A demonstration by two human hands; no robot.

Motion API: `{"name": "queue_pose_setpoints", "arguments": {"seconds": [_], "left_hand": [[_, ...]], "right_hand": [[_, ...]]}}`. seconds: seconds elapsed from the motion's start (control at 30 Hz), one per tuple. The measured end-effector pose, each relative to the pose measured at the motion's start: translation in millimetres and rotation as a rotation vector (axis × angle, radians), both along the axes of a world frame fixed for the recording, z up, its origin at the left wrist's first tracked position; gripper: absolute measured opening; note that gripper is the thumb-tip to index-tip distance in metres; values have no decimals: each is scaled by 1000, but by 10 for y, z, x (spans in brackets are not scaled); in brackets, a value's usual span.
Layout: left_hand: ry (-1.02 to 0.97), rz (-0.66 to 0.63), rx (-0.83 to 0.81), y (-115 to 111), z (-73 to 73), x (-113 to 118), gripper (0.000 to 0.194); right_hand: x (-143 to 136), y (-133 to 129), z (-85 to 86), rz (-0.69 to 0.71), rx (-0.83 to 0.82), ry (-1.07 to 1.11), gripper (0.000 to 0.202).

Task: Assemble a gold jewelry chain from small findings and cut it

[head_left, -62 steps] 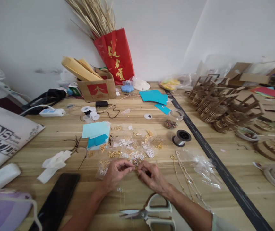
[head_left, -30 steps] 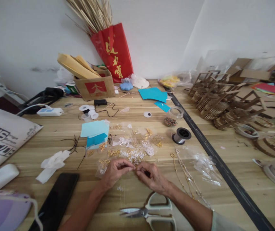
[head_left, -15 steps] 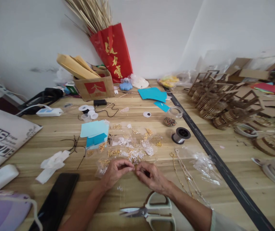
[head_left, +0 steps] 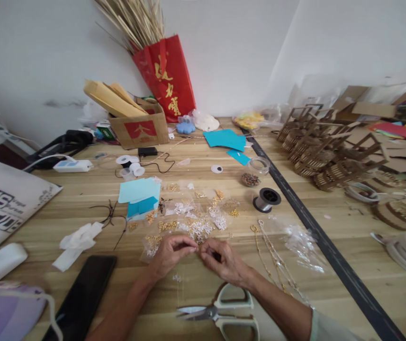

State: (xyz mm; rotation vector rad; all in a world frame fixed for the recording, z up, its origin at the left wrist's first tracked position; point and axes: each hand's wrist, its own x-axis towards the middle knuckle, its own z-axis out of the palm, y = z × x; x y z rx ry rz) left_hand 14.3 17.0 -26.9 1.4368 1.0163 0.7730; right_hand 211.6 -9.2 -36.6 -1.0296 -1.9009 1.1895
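My left hand and my right hand meet fingertip to fingertip at the near edge of the bead piles. Each hand is closed in a pinch; whatever lies between the fingers is too small to make out. Just beyond them is a heap of silver beads, with gold beads to its left. A thin clear line seems to run down below my left hand, with a few small silver beads by it. White-handled scissors lie on the table below my hands, blades pointing left.
To the right are a wire spool, chain necklaces, a clear plastic bag and a jar of beads. A black phone and white tissue lie left. Brown wooden baskets stand at the back right.
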Motion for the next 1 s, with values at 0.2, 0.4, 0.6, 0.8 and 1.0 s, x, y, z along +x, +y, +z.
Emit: {"name": "queue_pose_setpoints", "arguments": {"seconds": [0.2,0.4,0.6,0.8,1.0], "left_hand": [[-14,-11,28,-2,-21,-3,12],[-4,-27,56,0,-16,-2,15],[-23,-39,60,6,-19,-9,14],[-40,-51,77,3,-28,-11,11],[-45,-58,91,-3,-24,-17,9]], "right_hand": [[3,0,1,9,-2,-14,12],[-2,1,10,7,6,-11,12],[-4,2,25,8,16,-29,12],[2,1,-1,15,21,-29,11],[2,5,6,18,25,-43,11]]}}
